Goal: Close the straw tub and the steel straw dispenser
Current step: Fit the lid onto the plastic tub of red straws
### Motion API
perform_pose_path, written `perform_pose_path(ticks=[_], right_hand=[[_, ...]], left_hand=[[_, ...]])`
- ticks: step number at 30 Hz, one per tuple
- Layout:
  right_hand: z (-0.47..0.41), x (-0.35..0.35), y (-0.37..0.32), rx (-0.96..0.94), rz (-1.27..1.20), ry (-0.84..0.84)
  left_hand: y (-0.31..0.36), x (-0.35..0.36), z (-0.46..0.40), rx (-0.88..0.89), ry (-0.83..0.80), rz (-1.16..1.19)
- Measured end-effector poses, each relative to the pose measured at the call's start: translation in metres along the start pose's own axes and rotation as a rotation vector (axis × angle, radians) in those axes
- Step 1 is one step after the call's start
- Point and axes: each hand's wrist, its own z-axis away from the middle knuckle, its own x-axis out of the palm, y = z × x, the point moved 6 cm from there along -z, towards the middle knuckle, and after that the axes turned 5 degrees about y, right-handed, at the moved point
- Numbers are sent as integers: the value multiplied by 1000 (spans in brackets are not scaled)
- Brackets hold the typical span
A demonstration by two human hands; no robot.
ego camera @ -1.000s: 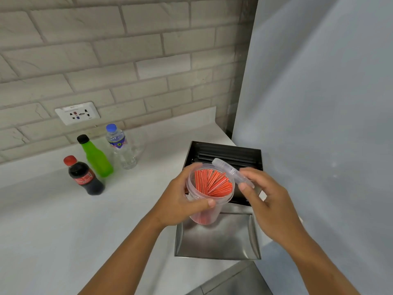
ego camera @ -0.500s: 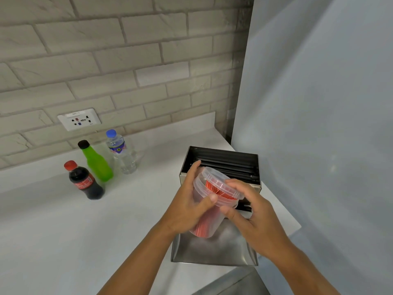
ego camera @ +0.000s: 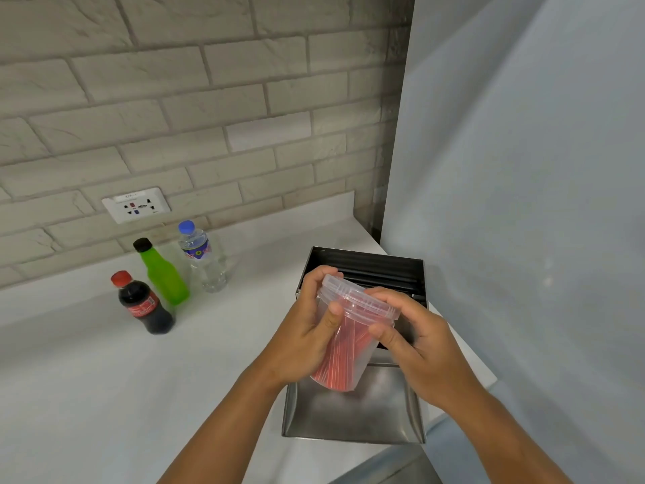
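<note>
I hold a clear plastic straw tub (ego camera: 347,358) filled with red straws, tilted with its top away from me, above the steel straw dispenser (ego camera: 352,410). A clear lid (ego camera: 359,296) sits on the tub's rim. My left hand (ego camera: 307,330) wraps the tub's left side, thumb on the rim. My right hand (ego camera: 415,340) grips the right side, fingers on the lid's edge. The dispenser stands open: its steel lid lies flat towards me, and black straws (ego camera: 380,272) show in the box behind the tub.
On the white counter (ego camera: 104,396) to the left stand a cola bottle (ego camera: 145,305), a green bottle (ego camera: 162,274) and a water bottle (ego camera: 202,258). A socket plate (ego camera: 136,205) is on the brick wall. A grey panel (ego camera: 523,204) rises on the right beside the dispenser.
The lid, held at the tub's rim by my right hand a second ago, now sits on the tub. Both hands have tilted the tub and lowered it slightly.
</note>
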Motion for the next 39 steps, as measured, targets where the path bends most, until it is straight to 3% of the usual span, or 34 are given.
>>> perform_pose_path(ticks=[10, 22, 31, 39], right_hand=[[-1, 5, -3, -11, -39, 5], [1, 9, -5, -82, 91, 121], [3, 10, 1, 29, -116, 71], [-1, 9, -4, -54, 98, 218]], left_hand=[[1, -2, 2, -26, 36, -21], [2, -4, 5, -47, 80, 24], [-2, -17, 7, -127, 79, 94], [-7, -7, 11, -126, 140, -38]])
